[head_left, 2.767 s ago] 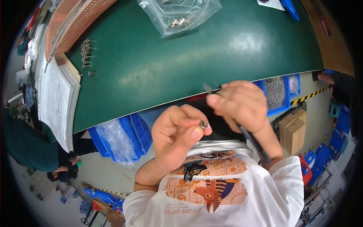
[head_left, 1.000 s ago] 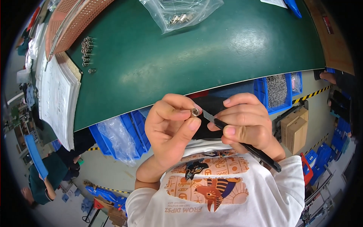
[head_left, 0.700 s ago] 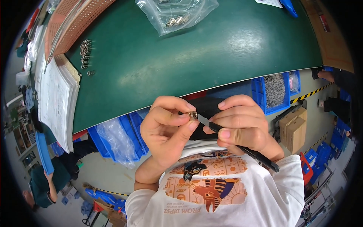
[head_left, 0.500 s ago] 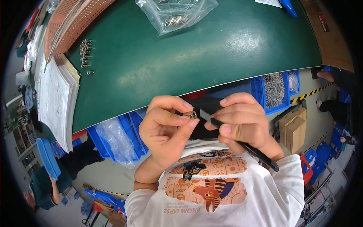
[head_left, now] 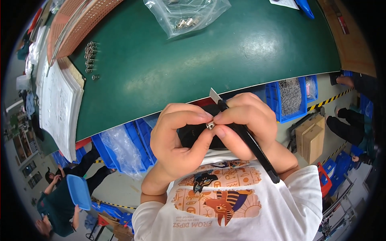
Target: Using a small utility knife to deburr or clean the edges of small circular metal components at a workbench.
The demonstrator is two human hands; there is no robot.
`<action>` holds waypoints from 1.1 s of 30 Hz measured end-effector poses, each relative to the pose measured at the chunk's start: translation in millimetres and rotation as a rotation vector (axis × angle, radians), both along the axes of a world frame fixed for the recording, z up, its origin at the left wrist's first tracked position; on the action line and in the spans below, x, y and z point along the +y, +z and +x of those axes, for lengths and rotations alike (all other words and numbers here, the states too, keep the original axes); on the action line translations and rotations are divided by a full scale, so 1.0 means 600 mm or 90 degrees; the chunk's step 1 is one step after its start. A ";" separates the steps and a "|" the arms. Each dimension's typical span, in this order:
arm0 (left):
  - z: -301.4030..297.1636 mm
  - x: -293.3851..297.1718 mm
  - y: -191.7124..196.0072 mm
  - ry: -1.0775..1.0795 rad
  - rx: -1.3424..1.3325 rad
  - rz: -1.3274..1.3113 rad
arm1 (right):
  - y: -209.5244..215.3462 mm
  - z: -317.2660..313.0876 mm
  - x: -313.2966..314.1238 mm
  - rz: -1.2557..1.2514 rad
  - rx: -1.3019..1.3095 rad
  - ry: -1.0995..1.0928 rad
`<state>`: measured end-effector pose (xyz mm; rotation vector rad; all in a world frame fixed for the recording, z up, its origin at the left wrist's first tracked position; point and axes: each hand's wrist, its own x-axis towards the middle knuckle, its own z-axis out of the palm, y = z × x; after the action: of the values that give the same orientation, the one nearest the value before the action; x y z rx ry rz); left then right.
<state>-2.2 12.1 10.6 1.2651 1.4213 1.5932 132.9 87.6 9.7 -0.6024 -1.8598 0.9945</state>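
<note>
A small silvery metal fitting (head_left: 210,125), roughly cylindrical with a hole in its end, sits between my fingertips just in front of my chest. My left hand (head_left: 177,136) pinches it between thumb and forefinger. The thumb and forefinger of my right hand (head_left: 251,124) touch its other side. A black utility knife (head_left: 257,152) is tucked in my right hand too, its blade out and tilted up toward the table edge, apart from the fitting. My fingers cover much of the fitting.
On the green table (head_left: 161,76) lie a clear plastic bag (head_left: 187,16) of metal parts and several small parts (head_left: 91,56) at the left. A stack of papers (head_left: 60,108) hangs over the left edge. Blue bins (head_left: 290,100) stand below. A person (head_left: 60,205) carries a blue tray (head_left: 79,192).
My right hand has moved left to the fitting, its thumb and forefinger now touching it. The knife blade has swung upward, away from it. At the left, the person with the tray has moved.
</note>
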 end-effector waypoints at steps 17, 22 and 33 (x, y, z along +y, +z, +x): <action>-0.002 -0.003 -0.003 -0.076 -0.228 -0.023 | -0.003 -0.001 -0.007 -0.153 0.058 0.044; 0.000 -0.005 -0.001 -0.129 -0.332 -0.045 | -0.007 -0.006 -0.008 -0.084 0.055 -0.005; 0.010 -0.016 0.001 -0.084 -0.485 -0.140 | -0.002 -0.009 -0.009 0.031 0.034 -0.048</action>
<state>3.6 2.2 11.4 0.5098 0.9609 1.5345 127.5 82.5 8.7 -0.6065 -1.7958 0.9052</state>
